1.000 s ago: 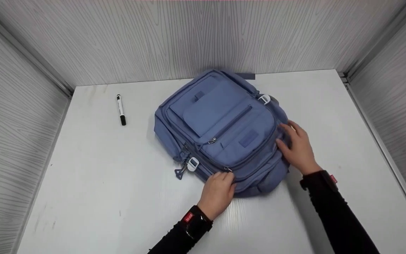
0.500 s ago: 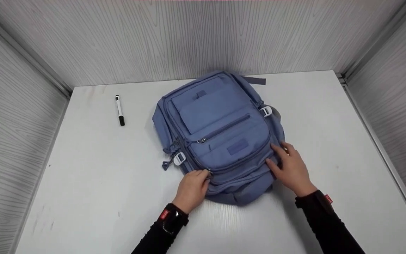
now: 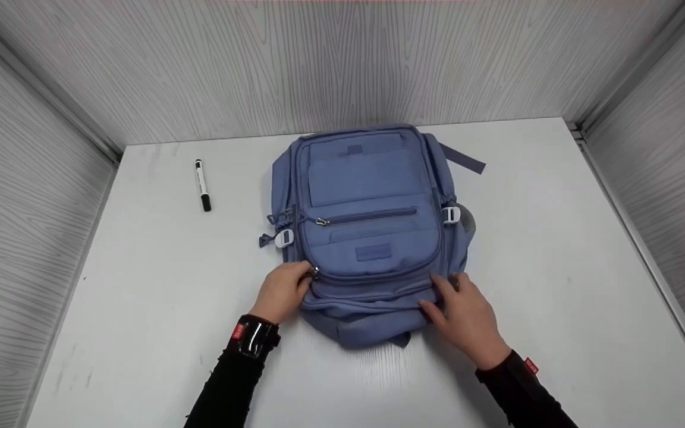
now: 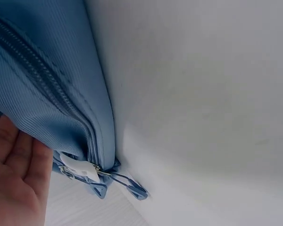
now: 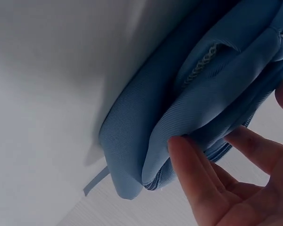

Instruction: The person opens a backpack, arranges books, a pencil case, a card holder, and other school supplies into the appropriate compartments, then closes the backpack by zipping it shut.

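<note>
A blue backpack (image 3: 366,178) lies front side up on the white table, its top toward the back wall. My left hand (image 3: 280,291) grips its lower left edge, with the fingertips right at a metal zipper pull (image 3: 315,271). In the left wrist view those fingers (image 4: 19,155) lie against the side fabric below a long zipper (image 4: 42,84); the thumb is out of sight there. At the lower right corner, my right hand (image 3: 467,315) rests spread fingertips on the folded fabric. The right wrist view shows these fingers (image 5: 188,165) loosely extended against the folds.
A white marker with a black cap (image 3: 202,185) lies on the table (image 3: 158,285) left of the backpack. A loose strap (image 3: 464,159) sticks out at its upper right. White buckles (image 3: 451,215) sit on both sides. Wood-grain panels (image 3: 342,65) enclose the table.
The backpack has turned counterclockwise from a slant to nearly straight. My left hand has moved left and up with its edge, while my right hand has moved down and left.
</note>
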{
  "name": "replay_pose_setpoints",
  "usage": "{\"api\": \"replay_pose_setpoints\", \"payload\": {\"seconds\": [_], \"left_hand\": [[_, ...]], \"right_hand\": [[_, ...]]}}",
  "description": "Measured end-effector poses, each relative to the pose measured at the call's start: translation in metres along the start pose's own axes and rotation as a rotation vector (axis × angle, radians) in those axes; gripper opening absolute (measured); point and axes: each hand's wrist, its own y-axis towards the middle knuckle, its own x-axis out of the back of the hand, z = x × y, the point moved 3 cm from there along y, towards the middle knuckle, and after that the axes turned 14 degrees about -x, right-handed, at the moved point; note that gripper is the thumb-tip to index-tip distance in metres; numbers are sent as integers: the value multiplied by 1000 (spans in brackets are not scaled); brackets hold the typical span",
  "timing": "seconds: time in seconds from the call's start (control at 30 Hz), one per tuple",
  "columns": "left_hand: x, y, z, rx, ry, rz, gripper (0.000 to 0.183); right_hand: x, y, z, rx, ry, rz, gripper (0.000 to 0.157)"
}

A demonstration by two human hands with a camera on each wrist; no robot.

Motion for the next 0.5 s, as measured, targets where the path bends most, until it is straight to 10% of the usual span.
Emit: {"api": "replay_pose_setpoints", "payload": {"seconds": [0.17,0.5], "left_hand": [[10,-2,-11,69,1,-33,5],[-2,6,-96,71,21,-91,3]], "right_hand": [[0,0,1,9,-3,30,52],[0,2,1,33,5,10,52]]}}
